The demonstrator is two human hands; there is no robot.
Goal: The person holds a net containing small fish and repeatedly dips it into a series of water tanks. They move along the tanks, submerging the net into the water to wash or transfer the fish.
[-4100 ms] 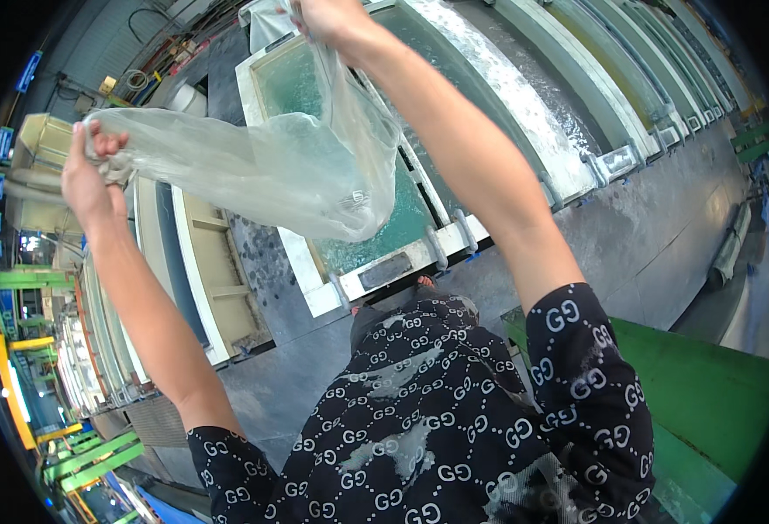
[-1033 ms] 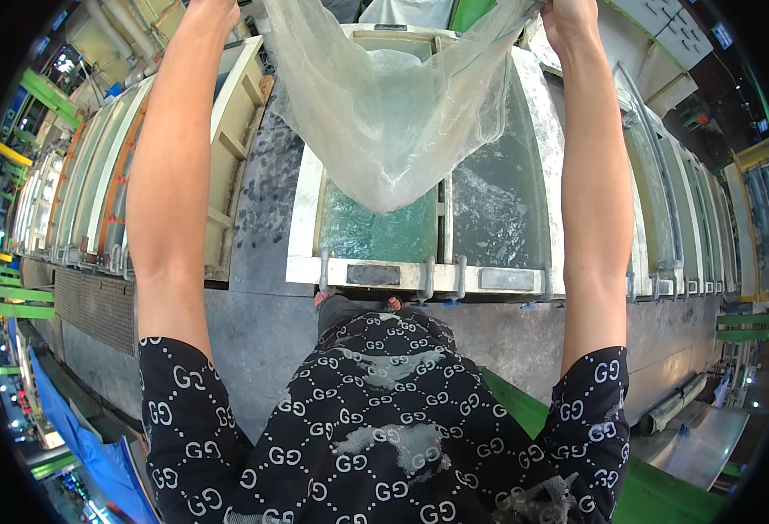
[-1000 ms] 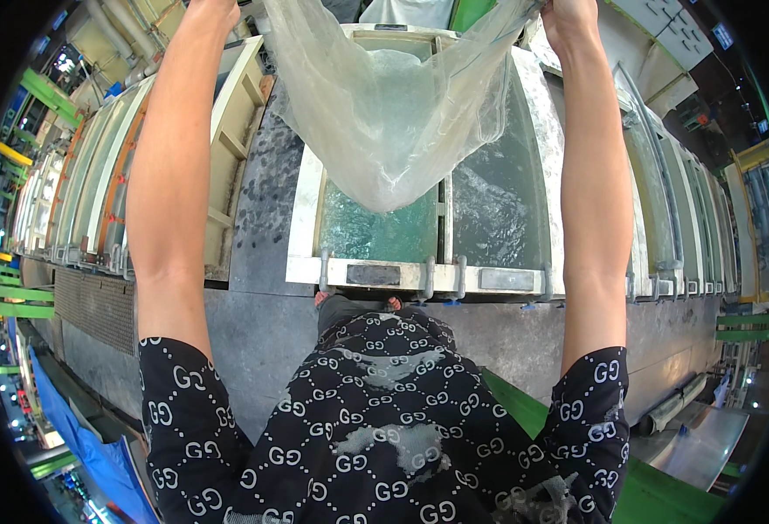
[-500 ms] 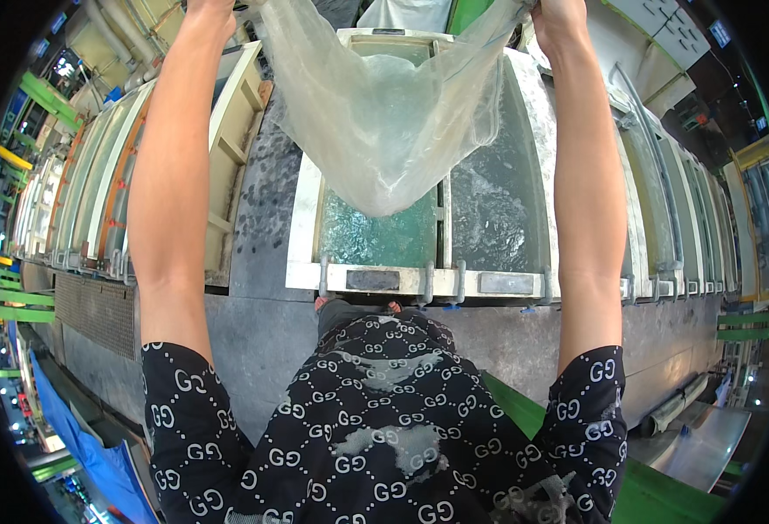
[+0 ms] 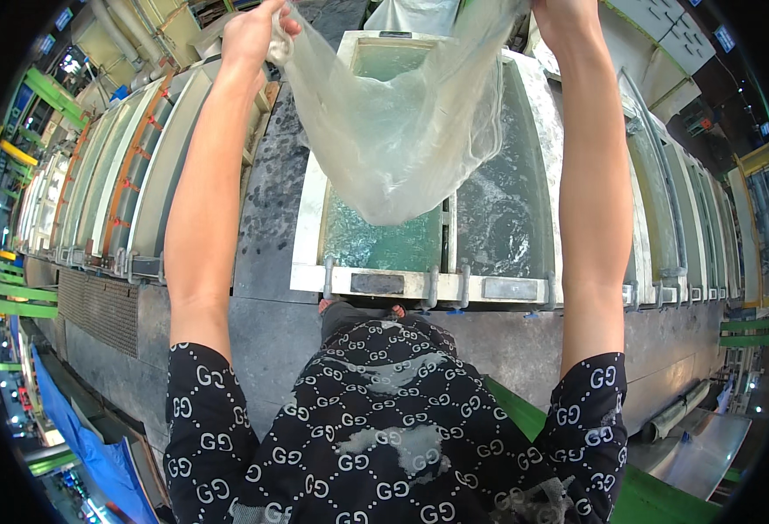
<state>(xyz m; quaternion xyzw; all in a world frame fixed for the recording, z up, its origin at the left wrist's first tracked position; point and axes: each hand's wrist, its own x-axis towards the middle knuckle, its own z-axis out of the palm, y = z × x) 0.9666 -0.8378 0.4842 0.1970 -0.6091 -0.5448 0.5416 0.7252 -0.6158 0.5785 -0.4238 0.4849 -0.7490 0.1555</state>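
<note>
Stretched between my two raised hands hangs a translucent whitish sheet (image 5: 393, 166), thin and wrinkled, sagging into a low pouch. Whether it is fine netting or plastic film I cannot tell. My left hand (image 5: 258, 37) is closed on its bunched left edge at the upper left. At the top edge of the picture my right hand (image 5: 566, 22) grips the other end, its fingers partly cut off. Beneath the sheet lies a white-framed tank of greenish water (image 5: 384, 240); beside it is a second compartment of greyer, rippling water (image 5: 502, 218).
Long rows of narrow tanks run on the left (image 5: 127, 166) and right (image 5: 677, 201). Pipe fittings (image 5: 432, 284) line the tank's near rim. A metal grating (image 5: 96, 310) covers floor at left. A blue tarp (image 5: 83, 437) and a rolled sheet (image 5: 677, 410) lie behind.
My left hand has come inward to the right and lower, into view with the sheet's edge. The sheet's pouch hangs slightly lower. My right hand has barely shifted.
</note>
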